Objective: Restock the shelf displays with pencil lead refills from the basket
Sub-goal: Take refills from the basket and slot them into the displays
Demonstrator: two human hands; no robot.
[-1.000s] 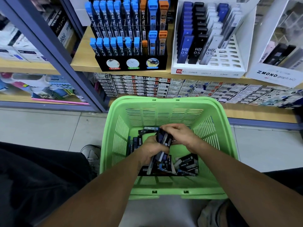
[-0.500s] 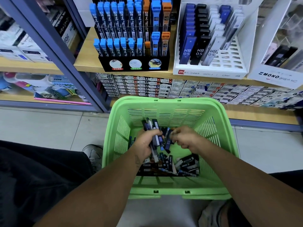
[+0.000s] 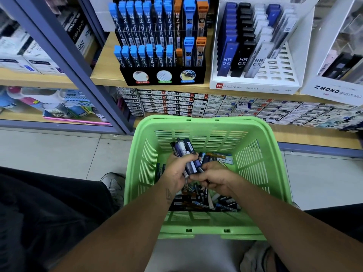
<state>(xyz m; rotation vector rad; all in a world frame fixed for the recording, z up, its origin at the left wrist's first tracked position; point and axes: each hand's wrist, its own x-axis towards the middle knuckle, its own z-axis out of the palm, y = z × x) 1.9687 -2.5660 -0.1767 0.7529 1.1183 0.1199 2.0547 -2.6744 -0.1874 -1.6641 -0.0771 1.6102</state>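
The left hand (image 3: 176, 173) has lifted its grip higher than a second ago, fingers curled round a fanned bunch of dark plastic lead refill cases (image 3: 185, 154), too many to count. The right hand (image 3: 214, 178) pinches their lower ends. Both work inside one green slotted plastic basket (image 3: 255, 163). Two stocked displays, black rack (image 3: 163, 75) and white tray (image 3: 253, 85), stand on the wooden shelf (image 3: 104, 71) beyond.

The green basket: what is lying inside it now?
Loose lead refill cases cover the green basket floor; the left hand grips a bundle. Hands hide what lies beneath.
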